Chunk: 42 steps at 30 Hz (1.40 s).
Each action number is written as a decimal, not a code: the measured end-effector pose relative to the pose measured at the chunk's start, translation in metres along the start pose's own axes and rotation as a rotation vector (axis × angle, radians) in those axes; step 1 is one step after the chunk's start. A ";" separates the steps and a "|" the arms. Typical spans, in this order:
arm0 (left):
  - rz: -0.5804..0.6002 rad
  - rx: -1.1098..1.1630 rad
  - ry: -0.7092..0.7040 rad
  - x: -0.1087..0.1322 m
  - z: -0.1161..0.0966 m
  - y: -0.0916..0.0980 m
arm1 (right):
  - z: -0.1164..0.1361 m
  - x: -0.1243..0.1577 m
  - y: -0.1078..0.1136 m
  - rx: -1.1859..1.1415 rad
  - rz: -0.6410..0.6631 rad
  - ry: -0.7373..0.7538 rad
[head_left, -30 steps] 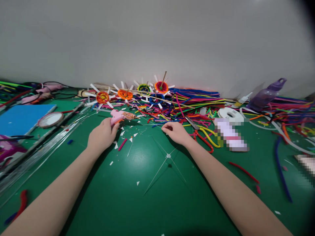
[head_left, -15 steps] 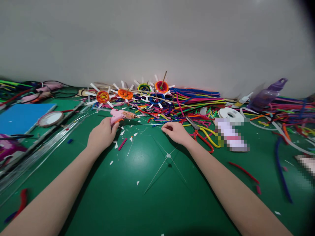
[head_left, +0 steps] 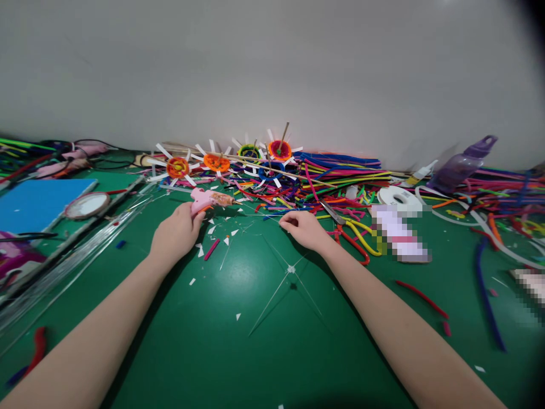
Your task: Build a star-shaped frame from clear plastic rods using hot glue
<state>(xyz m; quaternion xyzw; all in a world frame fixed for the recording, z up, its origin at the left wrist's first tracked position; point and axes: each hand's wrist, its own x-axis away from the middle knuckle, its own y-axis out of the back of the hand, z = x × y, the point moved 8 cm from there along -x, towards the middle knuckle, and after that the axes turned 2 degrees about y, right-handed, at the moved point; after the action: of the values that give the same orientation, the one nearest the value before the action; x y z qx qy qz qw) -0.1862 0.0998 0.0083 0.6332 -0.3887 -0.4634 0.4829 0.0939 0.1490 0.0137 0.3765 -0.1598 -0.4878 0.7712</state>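
The left hand [head_left: 174,230] has its grip closed around the handle of a pink glue gun [head_left: 208,199], with the orange trigger on the underside, near the fingers. Held this way, level and off to the left, the gun sends its nozzle toward the right hand, probably so that the tip can meet fine work without the wrist getting in the way. The right hand [head_left: 304,230] has thumb and forefinger pinched together on what looks like the end of a thin clear rod [head_left: 264,215], though it is so faint that its far end is hard to make out; a fingertip pinch suits something this slender.

Between the forearms, nearer the body, a clear spoked piece [head_left: 291,269] stands on the green tabletop [head_left: 204,352]. A small shadow below its joint suggests that the centre sits raised, propped on the splayed spokes.

Scissors [head_left: 338,221] lie just beyond the right wrist, handles turned toward the person, handy to pick up. Farther back, woven discs [head_left: 177,168] with white spokes and bundled pipe cleaners [head_left: 340,167] sit against the wall, which seems to keep the working area freer.
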 end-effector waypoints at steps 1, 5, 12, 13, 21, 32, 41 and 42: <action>0.001 0.000 0.001 0.000 0.000 0.000 | 0.000 0.000 0.000 0.000 0.000 0.002; 0.002 0.000 0.007 0.000 0.000 0.001 | 0.000 0.000 0.000 0.003 0.001 0.006; 0.009 -0.014 0.017 0.000 0.001 0.000 | -0.001 -0.001 0.000 0.013 -0.002 -0.008; 0.009 -0.017 0.016 0.000 0.001 0.000 | 0.000 -0.001 0.000 0.014 -0.001 -0.008; -0.006 -0.016 0.000 0.000 0.000 0.001 | 0.000 -0.001 0.000 0.011 0.002 -0.004; -0.002 -0.010 0.005 0.000 0.000 0.001 | 0.001 0.000 0.000 0.004 0.009 0.004; 0.003 -0.012 0.010 0.000 0.001 0.001 | 0.002 -0.001 0.000 0.009 0.013 0.015; 0.003 -0.011 0.008 0.000 0.000 0.001 | 0.002 -0.001 0.000 0.010 0.012 0.015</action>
<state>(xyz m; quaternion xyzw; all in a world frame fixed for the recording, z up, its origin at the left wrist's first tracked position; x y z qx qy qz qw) -0.1867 0.0997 0.0090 0.6318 -0.3854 -0.4622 0.4885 0.0926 0.1487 0.0150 0.3830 -0.1589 -0.4795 0.7734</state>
